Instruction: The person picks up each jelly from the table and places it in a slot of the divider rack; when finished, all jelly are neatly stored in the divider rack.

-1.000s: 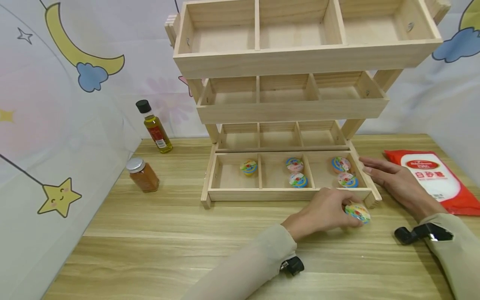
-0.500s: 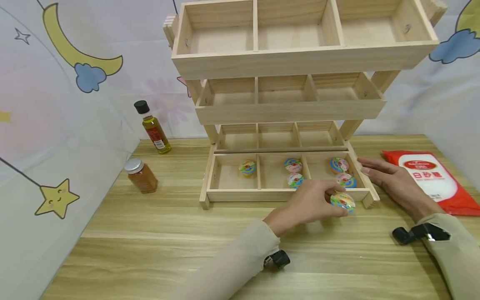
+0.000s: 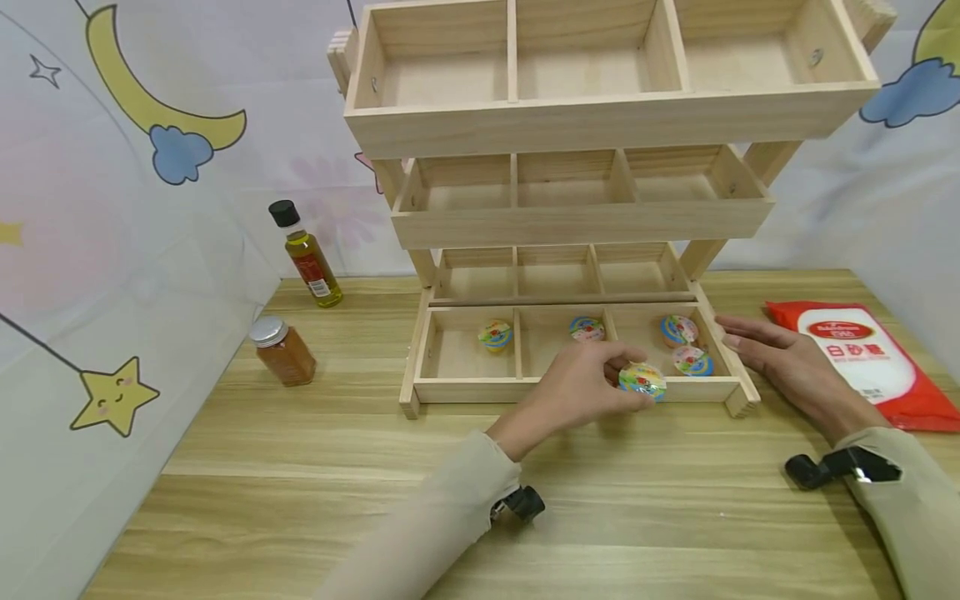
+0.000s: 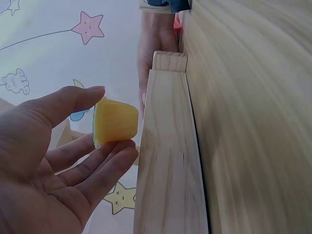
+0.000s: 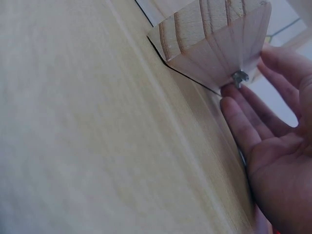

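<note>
My left hand (image 3: 570, 387) pinches a jelly cup (image 3: 642, 381) with a colourful lid, just in front of the rack's bottom tray (image 3: 472, 390). In the left wrist view its yellow body (image 4: 118, 122) sits between thumb and fingers, lid towards the palm. Fairly straight fingers of my right hand (image 3: 791, 367) touch the right side of the wooden rack near its foot. One jelly cup (image 3: 495, 335) lies in the tray's left compartment and two, an upper cup (image 3: 678, 330) and a lower cup (image 3: 693, 362), in the right. A pink-and-blue cup (image 3: 587, 328) shows in the middle one, partly covered by my left hand.
Upper tiers of the rack (image 3: 611, 125) overhang the bottom tray. At the left stand an oil bottle (image 3: 311, 267) and a jar of brown powder (image 3: 287, 354) with a silver lid. A red-and-white sugar bag (image 3: 862, 358) lies beyond my right hand.
My left hand has carried the jelly cup leftward and slightly up, from the rack's right foot to before the tray's middle divider. My right hand has stayed at the rack's side.
</note>
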Demonstrator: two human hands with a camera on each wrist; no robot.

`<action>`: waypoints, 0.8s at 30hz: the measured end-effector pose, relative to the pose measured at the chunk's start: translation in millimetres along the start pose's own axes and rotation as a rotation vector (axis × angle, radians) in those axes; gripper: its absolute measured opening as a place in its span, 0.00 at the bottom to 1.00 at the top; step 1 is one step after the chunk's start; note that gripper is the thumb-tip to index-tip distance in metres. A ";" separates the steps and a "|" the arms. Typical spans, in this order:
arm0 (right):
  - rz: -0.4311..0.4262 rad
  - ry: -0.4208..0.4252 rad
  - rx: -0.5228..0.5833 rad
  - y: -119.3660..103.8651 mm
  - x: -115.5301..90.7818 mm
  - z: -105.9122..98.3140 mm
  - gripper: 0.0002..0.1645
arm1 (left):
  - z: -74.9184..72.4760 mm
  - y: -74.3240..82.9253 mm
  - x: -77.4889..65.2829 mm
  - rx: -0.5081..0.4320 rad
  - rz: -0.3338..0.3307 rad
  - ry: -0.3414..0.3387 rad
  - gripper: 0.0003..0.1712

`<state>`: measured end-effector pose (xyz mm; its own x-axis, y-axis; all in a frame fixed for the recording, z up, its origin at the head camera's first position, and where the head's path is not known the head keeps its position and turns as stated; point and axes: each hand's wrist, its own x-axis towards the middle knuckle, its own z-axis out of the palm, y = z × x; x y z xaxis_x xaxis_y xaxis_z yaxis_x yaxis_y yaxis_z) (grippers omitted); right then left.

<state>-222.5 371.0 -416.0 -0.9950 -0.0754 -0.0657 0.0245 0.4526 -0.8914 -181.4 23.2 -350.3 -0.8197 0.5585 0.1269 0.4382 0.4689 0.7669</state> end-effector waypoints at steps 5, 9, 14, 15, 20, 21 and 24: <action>-0.005 -0.015 0.014 1.9 0.9 -0.1 0.35 | -12.5 -7.5 -6.4 -0.003 -0.003 0.022 0.27; -0.005 -0.018 0.012 2.7 1.1 -0.3 0.35 | -22.6 -12.6 -11.9 -0.060 -0.019 0.048 0.25; 0.030 -0.003 -0.092 0.1 -1.3 -1.9 0.38 | -37.3 -18.1 -19.4 -0.064 -0.044 0.088 0.26; 0.040 -0.002 -0.103 -0.6 -1.8 -2.3 0.39 | -40.5 -19.1 -20.6 -0.071 -0.048 0.094 0.26; 0.051 -0.003 -0.122 -1.6 -2.1 -3.1 0.40 | -56.7 -24.5 -26.4 -0.066 -0.082 0.103 0.24; 0.048 -0.002 -0.121 -1.6 -1.9 -3.0 0.40 | -59.9 -25.6 -27.6 -0.062 -0.088 0.104 0.25; 0.043 0.000 -0.105 -1.8 -1.1 -2.4 0.40 | -69.4 -30.0 -32.2 -0.038 -0.113 0.114 0.26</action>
<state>-221.7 372.4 -413.2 -0.9932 -0.0542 -0.1032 0.0571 0.5458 -0.8360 -193.7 -56.3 -333.7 -0.9004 0.4215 0.1078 0.3288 0.4970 0.8030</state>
